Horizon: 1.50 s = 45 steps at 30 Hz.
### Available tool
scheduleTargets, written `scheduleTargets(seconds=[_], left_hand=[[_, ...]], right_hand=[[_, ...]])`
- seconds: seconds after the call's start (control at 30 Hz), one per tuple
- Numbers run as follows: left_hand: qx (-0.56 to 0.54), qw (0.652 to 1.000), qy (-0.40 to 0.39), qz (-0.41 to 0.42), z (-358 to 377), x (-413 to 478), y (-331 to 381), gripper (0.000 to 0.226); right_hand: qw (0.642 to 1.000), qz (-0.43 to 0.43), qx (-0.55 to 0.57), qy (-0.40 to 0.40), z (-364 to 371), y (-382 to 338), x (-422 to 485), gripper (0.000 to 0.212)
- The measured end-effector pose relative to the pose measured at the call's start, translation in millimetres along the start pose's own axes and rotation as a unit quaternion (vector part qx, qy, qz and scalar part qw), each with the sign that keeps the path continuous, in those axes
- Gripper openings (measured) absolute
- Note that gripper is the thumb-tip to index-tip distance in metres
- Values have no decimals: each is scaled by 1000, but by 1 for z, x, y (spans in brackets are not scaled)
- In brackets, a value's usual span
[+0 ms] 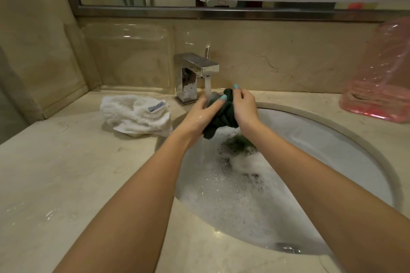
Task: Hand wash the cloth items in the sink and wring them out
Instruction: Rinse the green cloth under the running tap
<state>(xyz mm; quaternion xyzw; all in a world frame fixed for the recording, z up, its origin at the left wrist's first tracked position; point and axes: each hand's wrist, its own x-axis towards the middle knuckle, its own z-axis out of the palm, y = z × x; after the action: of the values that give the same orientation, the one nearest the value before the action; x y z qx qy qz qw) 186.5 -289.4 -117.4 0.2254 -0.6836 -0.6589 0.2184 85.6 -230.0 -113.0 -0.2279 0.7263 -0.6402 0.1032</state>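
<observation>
A dark green cloth [223,117] is bunched between both hands, right under the running water of the chrome tap [195,73]. My left hand [200,115] grips its left side, and my right hand [244,106] pinches its upper right part with curled fingers. Water streams off the cloth into the white sink [321,131], which holds soapy foam. Another dark green cloth [238,143] lies partly under the foam below my hands. A white towel [137,115] lies crumpled on the counter left of the tap.
The beige marble counter [66,173] surrounds the sink. A pink plastic bag [379,77] stands at the back right. A clear plastic tray [128,57] leans on the back wall behind the towel. A mirror hangs above.
</observation>
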Motion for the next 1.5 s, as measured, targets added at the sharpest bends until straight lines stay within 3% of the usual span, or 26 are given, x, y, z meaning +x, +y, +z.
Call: scheduleTargets(seconds=[0.1, 0.23, 0.3, 0.37, 0.5, 0.63, 0.7, 0.83, 0.9, 1.03, 1.17, 1.27, 1.37, 1.43, 1.5], left_hand=[[-1, 1000, 14, 4, -4, 1, -2, 40], [75, 972, 211, 76, -9, 12, -3, 19], [94, 953, 273, 96, -11, 14, -2, 19], [79, 953, 273, 103, -9, 16, -3, 17], [-40, 971, 222, 78, -11, 19, -5, 6], [-115, 977, 180, 20, -9, 20, -7, 29], [-48, 975, 211, 49, -5, 22, -5, 35], [89, 952, 250, 151, 5, 22, -2, 18], [124, 947, 262, 142, 4, 24, -4, 18], [207, 942, 245, 94, 9, 14, -1, 39], [52, 977, 177, 106, 36, -9, 11, 32], [33, 978, 166, 119, 33, -9, 14, 31], [-66, 974, 196, 88, 20, -3, 18, 32], [-132, 959, 239, 77, 14, 2, 16, 27], [-163, 950, 255, 81, 13, 4, 13, 22]], right_hand=[[1000, 4, 15, -11, -3, 0, 1, 29], [980, 57, 143, -127, 5, 9, -9, 21], [964, 76, 177, -183, 12, 13, -17, 17], [955, 98, 199, -195, 18, 14, -23, 19], [969, 98, 198, -113, 19, 13, -17, 19], [976, 87, 194, -52, 15, 3, -10, 16], [981, 72, 173, -52, 16, -1, -13, 14], [990, -20, 110, -81, 28, -4, -30, 18], [990, -43, 105, -80, 33, -3, -39, 22], [995, -57, 65, -43, 27, -13, -37, 34], [977, 142, 144, -71, 14, -18, -14, 27], [981, 131, 122, -76, 14, -8, -21, 32], [987, 94, 104, -72, 21, -2, -37, 38], [978, 151, 100, -105, 28, 1, -43, 48], [938, 263, 147, -171, 26, -4, -49, 62]])
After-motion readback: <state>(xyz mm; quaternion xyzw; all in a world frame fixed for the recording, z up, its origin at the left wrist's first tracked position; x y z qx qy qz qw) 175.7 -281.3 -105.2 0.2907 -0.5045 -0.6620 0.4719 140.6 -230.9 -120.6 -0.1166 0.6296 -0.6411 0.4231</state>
